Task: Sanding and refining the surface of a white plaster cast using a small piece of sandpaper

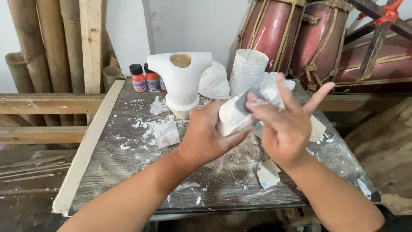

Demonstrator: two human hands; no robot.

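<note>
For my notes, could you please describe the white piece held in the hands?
The white piece is a small, matt, plaster-like casting with rounded edges, dusty and unpainted. It is held tilted above the table. The left hand grips it from below and behind; the right hand presses a small grey sheet against its top.

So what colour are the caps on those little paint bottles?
Black caps, on the orange-red paint bottles, clearest in the head view.
</note>
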